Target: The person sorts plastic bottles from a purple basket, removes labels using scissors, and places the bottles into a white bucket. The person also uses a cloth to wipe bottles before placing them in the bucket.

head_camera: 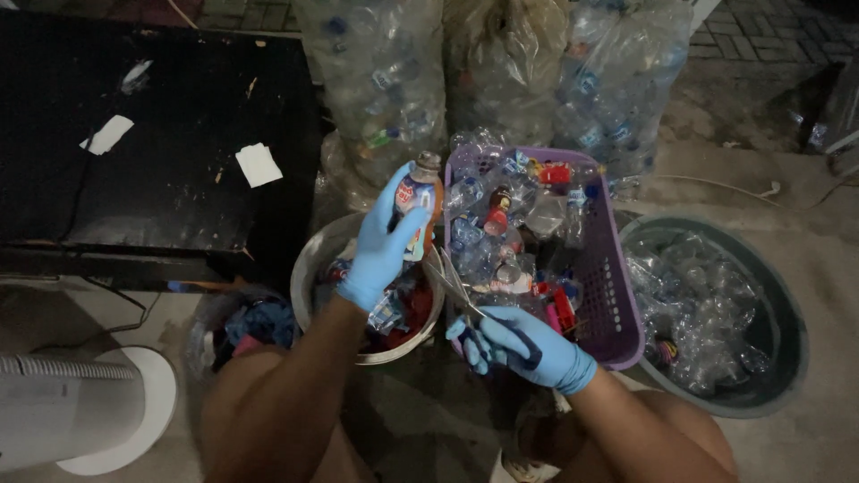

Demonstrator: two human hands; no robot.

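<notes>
Right hand (528, 349) gripping scissors (458, 284), left hand (380, 246) holding bottle (419, 201), purple basket (617, 295)

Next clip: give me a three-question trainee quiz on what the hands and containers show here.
1. True or false: the left hand holds a bottle upright above the round bucket.
2. What tool is in the right hand?
3. The purple basket lies: A) left of the bucket, B) between the bucket and the dark round tub, C) on the black table.

Key: 1 true; 2 scissors; 3 B.
</notes>
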